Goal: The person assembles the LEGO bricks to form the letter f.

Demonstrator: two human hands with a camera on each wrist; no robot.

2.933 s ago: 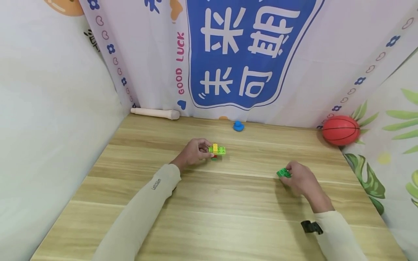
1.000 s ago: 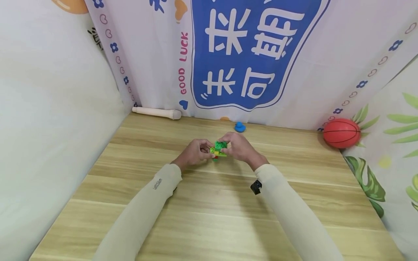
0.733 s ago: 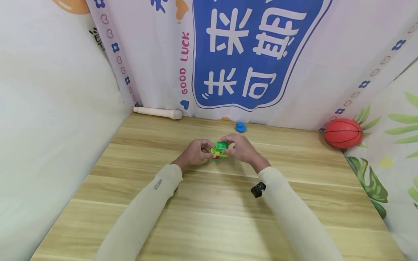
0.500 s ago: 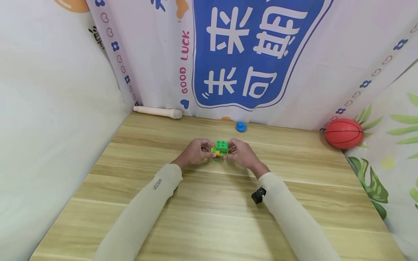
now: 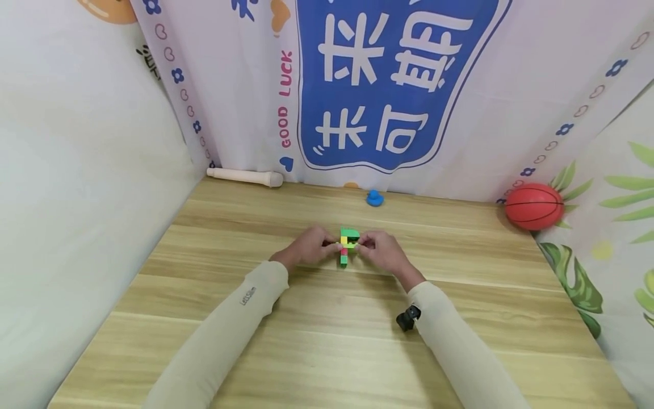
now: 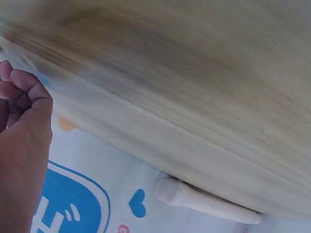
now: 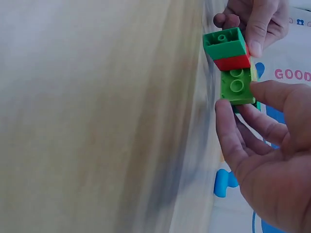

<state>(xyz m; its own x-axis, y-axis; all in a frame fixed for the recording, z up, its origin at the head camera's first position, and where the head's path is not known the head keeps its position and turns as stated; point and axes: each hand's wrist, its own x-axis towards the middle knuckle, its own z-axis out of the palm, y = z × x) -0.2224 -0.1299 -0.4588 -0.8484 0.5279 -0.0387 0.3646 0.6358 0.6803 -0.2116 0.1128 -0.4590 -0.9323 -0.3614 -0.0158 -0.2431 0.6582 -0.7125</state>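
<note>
A small stack of toy building bricks is held between both hands in the head view. A green brick is at the top, over yellow, a lime plate, red and green. My left hand pinches the stack from the left; the left wrist view shows this hand at its edge with the bricks out of sight. From the right, my right hand pinches the end of the lime plate. Seen in the right wrist view, the hollow underside of the lowest green brick faces the camera.
The hands work over a wood-grain table. Along its back edge lie a white toy microphone and a blue rubber duck. A red ball sits at the back right corner. Printed cloth hangs behind the table.
My right hand brought a green brick from the right onto the stack, let go of it and took the lime plate's end. The stack has since tipped back, showing its front.
</note>
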